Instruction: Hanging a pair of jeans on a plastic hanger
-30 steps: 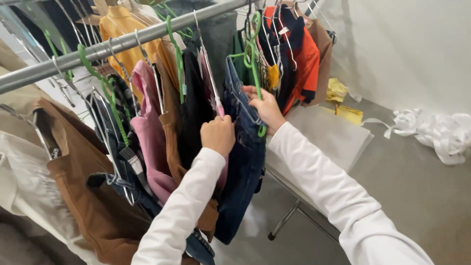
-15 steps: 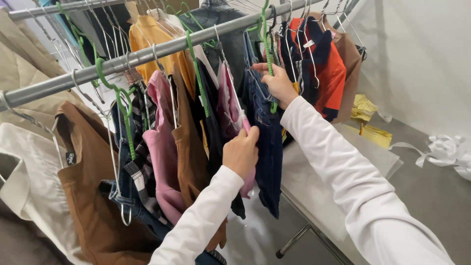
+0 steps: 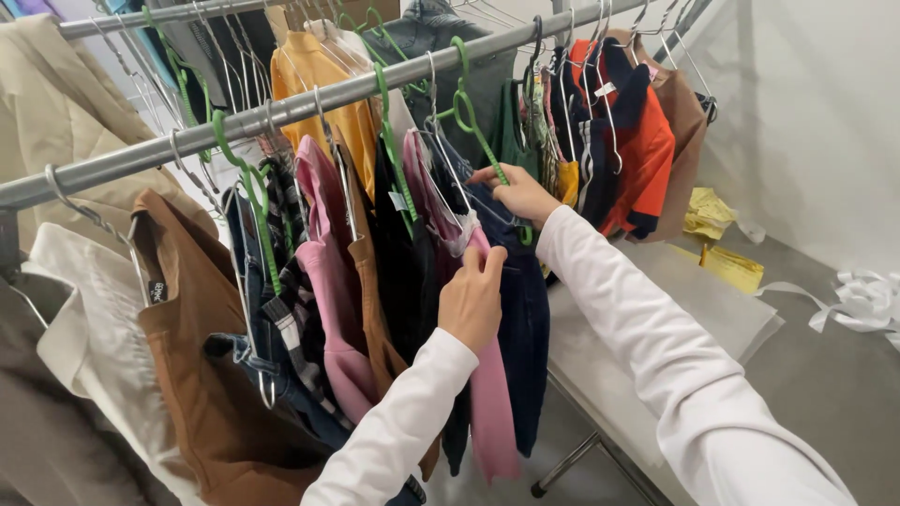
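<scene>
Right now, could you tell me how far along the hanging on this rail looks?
Done: many garments already hang on the rail. In hand: the right hand holds a green hanger at the dark jeans; the left hand grips a pink garment. Left: cannot tell.

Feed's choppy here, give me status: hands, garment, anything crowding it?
Left hand gripping pink garment. Right hand on green hanger of dark denim garment. Black garment packed close on the rail.
</scene>
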